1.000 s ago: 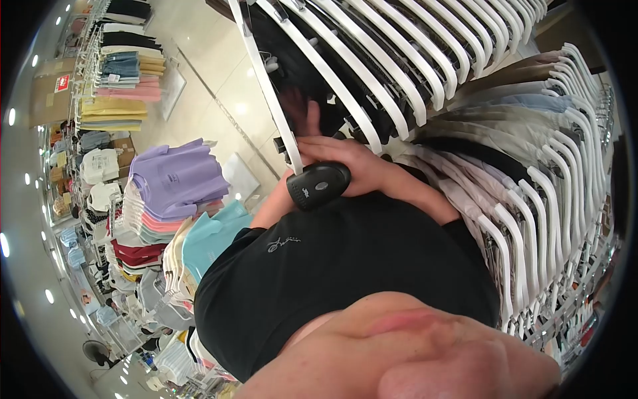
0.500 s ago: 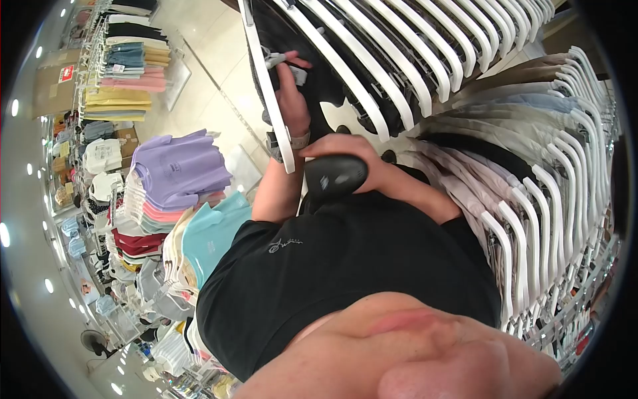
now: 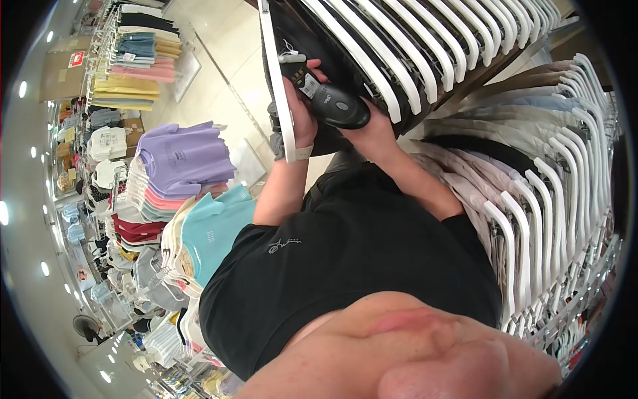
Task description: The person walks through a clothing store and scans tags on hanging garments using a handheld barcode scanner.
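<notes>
My right hand (image 3: 375, 133) is wrapped round a black barcode scanner (image 3: 342, 106). The scanner's head lies right up against a tag (image 3: 308, 86) with a white printed label. My left hand (image 3: 302, 120), with a watch strap (image 3: 302, 153) at the wrist, has its fingers closed round the tag. A grey piece with a white string (image 3: 291, 58) shows beside it. Next to my left hand hangs a white hanger (image 3: 282, 100), the nearest on the rack. Dark garments (image 3: 292, 33) hang behind both hands.
More white hangers (image 3: 412, 60) run off to the upper right. A second rack of pale and dark shirts (image 3: 465, 166) stands close by my right arm. To the left hang purple T-shirts (image 3: 183, 159) and turquoise ones (image 3: 212, 229). Tiled floor (image 3: 212, 60) shows between the racks.
My right hand has moved the scanner up and forward, from near my left wrist to the tag. The tag's printed label has come into view. The nearest hanger has shifted slightly right.
</notes>
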The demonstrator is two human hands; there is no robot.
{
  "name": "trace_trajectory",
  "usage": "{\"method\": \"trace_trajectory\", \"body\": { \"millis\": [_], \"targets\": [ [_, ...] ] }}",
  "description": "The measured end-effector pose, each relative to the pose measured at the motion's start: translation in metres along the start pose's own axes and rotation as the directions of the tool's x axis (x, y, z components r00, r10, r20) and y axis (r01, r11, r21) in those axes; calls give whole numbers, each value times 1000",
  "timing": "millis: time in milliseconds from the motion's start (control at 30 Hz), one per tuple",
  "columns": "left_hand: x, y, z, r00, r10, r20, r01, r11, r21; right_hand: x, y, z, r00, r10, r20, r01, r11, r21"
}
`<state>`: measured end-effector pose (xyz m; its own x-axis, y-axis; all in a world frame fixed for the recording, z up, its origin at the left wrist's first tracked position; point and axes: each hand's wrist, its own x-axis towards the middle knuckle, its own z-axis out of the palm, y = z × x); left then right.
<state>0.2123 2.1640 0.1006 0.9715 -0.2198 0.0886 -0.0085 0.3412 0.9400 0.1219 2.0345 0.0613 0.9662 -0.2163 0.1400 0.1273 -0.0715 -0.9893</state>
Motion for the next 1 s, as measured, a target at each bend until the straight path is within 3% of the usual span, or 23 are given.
{"method": "trace_trajectory", "body": {
  "millis": [167,267,333,400,433,500,533,600,633,667,700,733,767,833,967,1000],
  "targets": [
    [-4,1,5,1000,-28,-5,28,998,55,-7,-3,-6,997,75,13,-75,997,-10],
    [-4,-10,5,991,-129,-28,132,977,168,-19,8,-21,988,-152,31,153,987,-47],
    [-1,-37,-5,988,-143,-57,151,971,187,-29,9,-36,915,-403,-28,397,911,-112],
    [-7,-61,-15,942,-326,-81,335,926,175,-30,-11,-57,789,-614,17,609,778,-153],
    [-18,-47,1,940,-339,-41,340,923,182,-35,-6,-66,761,-646,60,644,741,-189],
    [-25,-64,-22,843,-411,347,283,887,364,-41,-6,-62,757,-645,-107,620,760,-193],
    [-30,-52,-8,760,-566,320,312,749,585,-45,-7,-62,747,-637,-190,608,770,-192],
    [-45,-57,-5,663,-433,611,130,870,476,-47,-16,-71,852,-518,-72,494,842,-216],
    [-57,-53,-4,676,-313,667,-29,893,449,-48,-17,-72,880,-475,-19,461,861,-216],
    [-55,-55,-5,605,-286,743,49,945,323,-47,-20,-72,902,-431,34,427,878,-215],
    [-54,-56,-6,527,-255,811,151,967,206,-44,-23,-69,873,-483,62,484,844,-231],
    [-60,-60,-4,571,-281,771,191,959,208,-45,-28,-64,897,-431,92,440,890,-120],
    [-65,-57,5,612,-306,729,231,951,205,-45,-26,-61,866,-481,135,497,860,-116],
    [-72,-64,16,678,-557,480,423,829,365,-44,-27,-56,814,-540,216,572,810,-132],
    [-80,-71,15,818,-373,438,209,902,378,-39,-43,-54,766,-544,342,613,778,-134],
    [-81,-68,17,846,-361,393,241,915,322,-38,-44,-53,760,-538,365,610,784,-113]
  ]
}}
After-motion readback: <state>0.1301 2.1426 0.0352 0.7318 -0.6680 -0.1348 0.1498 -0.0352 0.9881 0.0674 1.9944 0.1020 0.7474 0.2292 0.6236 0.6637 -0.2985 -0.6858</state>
